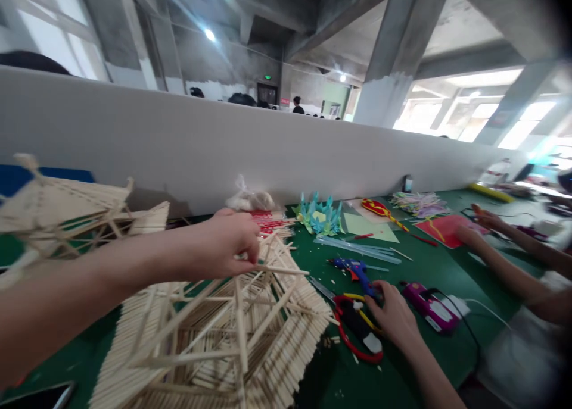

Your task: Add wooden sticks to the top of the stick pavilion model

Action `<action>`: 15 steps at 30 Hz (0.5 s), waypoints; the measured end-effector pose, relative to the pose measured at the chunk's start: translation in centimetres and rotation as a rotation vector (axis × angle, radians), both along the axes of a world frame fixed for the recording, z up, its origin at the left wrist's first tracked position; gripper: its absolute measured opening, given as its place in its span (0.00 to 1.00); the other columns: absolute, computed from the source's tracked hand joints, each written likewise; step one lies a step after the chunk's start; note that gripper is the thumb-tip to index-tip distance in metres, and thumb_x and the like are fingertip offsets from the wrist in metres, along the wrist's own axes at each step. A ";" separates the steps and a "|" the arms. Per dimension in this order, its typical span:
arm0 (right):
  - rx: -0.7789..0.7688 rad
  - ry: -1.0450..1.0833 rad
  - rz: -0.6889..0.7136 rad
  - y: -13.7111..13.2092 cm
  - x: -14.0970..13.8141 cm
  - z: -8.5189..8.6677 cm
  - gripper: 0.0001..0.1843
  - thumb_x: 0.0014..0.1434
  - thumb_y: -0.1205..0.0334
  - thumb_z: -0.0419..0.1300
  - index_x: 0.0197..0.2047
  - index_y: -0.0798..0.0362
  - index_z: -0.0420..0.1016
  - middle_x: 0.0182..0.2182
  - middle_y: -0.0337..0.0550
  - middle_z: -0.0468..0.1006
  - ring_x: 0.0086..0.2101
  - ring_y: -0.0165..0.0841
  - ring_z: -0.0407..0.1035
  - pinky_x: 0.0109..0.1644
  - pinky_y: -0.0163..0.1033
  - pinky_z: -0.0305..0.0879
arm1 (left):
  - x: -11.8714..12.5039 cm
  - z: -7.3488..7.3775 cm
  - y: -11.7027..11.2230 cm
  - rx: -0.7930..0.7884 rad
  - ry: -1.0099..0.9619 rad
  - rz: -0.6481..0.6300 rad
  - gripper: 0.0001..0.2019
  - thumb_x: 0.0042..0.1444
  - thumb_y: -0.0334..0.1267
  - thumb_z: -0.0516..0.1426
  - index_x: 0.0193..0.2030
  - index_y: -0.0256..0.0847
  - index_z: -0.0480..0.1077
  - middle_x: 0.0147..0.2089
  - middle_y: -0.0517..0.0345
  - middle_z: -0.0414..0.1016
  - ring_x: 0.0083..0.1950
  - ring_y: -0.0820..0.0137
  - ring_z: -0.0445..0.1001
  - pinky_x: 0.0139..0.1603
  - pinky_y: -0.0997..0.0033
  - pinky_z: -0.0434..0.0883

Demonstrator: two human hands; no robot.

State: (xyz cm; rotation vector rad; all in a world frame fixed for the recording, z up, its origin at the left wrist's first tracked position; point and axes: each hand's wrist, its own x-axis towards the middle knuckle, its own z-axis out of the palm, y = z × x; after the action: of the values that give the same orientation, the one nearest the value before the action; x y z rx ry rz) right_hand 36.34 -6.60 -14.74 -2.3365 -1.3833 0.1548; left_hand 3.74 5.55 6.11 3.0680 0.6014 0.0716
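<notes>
My left hand (226,242) is closed in a pinch on a thin wooden stick (279,270) laid on top of a large roof-shaped model of wooden sticks (223,337) on the green table (429,266). My right hand (393,314) curls around the handle of a blue glue gun (357,272), just beside red-handled cutters (357,331). A second stick structure (67,212) stands at the far left.
A pink glue gun (429,305) with a cord lies right of my hand. Clear glue sticks (357,248), teal paper flowers (319,215), a bag and red sticks (268,218) sit by the white partition. Another person's arms (504,242) work on coloured paper at right. A phone (40,396) lies bottom left.
</notes>
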 end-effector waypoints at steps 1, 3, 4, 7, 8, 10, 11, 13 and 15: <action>-0.022 -0.008 -0.011 0.4 0.2 -0.2 0.17 0.52 0.56 0.50 0.43 0.56 0.64 0.40 0.52 0.70 0.41 0.43 0.66 0.41 0.44 0.63 | 0.1 0.3 -0.3 -0.031 0.066 0.025 0.08 0.48 0.32 0.55 0.24 0.43 0.75 0.22 0.62 0.69 0.28 0.72 0.63 0.35 0.69 0.53; -0.066 -0.016 -0.020 1.4 0.7 -0.5 0.19 0.52 0.56 0.50 0.44 0.58 0.64 0.41 0.55 0.69 0.42 0.45 0.66 0.40 0.45 0.62 | 0.3 0.8 -0.7 -0.082 0.139 0.079 0.09 0.50 0.33 0.53 0.25 0.42 0.75 0.25 0.60 0.69 0.30 0.71 0.64 0.38 0.66 0.54; -0.087 -0.017 -0.019 1.9 0.9 -0.7 0.19 0.51 0.56 0.50 0.44 0.58 0.64 0.41 0.56 0.69 0.42 0.46 0.66 0.40 0.45 0.62 | 0.4 0.9 -0.9 -0.097 0.146 0.097 0.09 0.51 0.34 0.53 0.25 0.42 0.75 0.26 0.59 0.69 0.31 0.70 0.64 0.40 0.65 0.54; -0.141 -0.009 -0.016 3.7 1.6 -1.2 0.19 0.49 0.59 0.52 0.44 0.58 0.64 0.41 0.56 0.69 0.43 0.46 0.66 0.41 0.44 0.62 | 0.4 1.0 -1.0 -0.133 0.123 0.119 0.09 0.50 0.35 0.53 0.25 0.42 0.74 0.26 0.59 0.68 0.33 0.68 0.64 0.41 0.63 0.53; -0.156 -0.003 -0.021 4.2 1.7 -1.4 0.19 0.48 0.60 0.52 0.45 0.58 0.64 0.41 0.56 0.70 0.43 0.46 0.66 0.41 0.44 0.62 | 0.3 1.0 -1.0 -0.142 0.108 0.119 0.09 0.50 0.35 0.54 0.24 0.42 0.74 0.26 0.59 0.68 0.33 0.68 0.63 0.41 0.62 0.53; -0.180 0.017 -0.033 5.1 2.0 -1.7 0.20 0.47 0.61 0.53 0.45 0.58 0.64 0.41 0.56 0.70 0.43 0.46 0.67 0.41 0.44 0.62 | 0.3 0.9 -0.9 -0.153 0.074 0.112 0.09 0.50 0.35 0.54 0.22 0.41 0.73 0.25 0.59 0.67 0.33 0.69 0.63 0.42 0.62 0.52; -0.188 0.031 -0.038 5.4 2.1 -1.7 0.20 0.46 0.61 0.53 0.44 0.58 0.65 0.40 0.55 0.71 0.42 0.46 0.68 0.41 0.44 0.62 | 0.3 0.9 -0.9 -0.154 0.067 0.110 0.10 0.50 0.35 0.54 0.21 0.40 0.72 0.25 0.59 0.67 0.34 0.69 0.63 0.43 0.61 0.52; -0.191 0.069 -0.040 5.9 2.4 -1.8 0.18 0.45 0.61 0.53 0.41 0.57 0.67 0.37 0.54 0.73 0.40 0.46 0.69 0.40 0.44 0.62 | 0.3 0.9 -1.1 -0.148 0.078 0.118 0.10 0.50 0.35 0.54 0.21 0.40 0.72 0.26 0.58 0.67 0.35 0.68 0.63 0.43 0.60 0.52; -0.172 0.123 -0.037 6.0 2.6 -1.5 0.16 0.45 0.59 0.53 0.37 0.57 0.69 0.34 0.54 0.74 0.39 0.48 0.69 0.39 0.45 0.62 | 0.3 1.1 -1.3 -0.142 0.100 0.135 0.10 0.50 0.34 0.54 0.22 0.40 0.72 0.27 0.58 0.68 0.35 0.68 0.63 0.43 0.60 0.52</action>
State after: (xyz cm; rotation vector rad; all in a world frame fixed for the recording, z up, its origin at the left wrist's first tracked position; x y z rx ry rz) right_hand 38.94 -0.61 -16.29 -2.4445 -1.3126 0.4143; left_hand 4.09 4.29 7.21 2.9049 0.7825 -0.1186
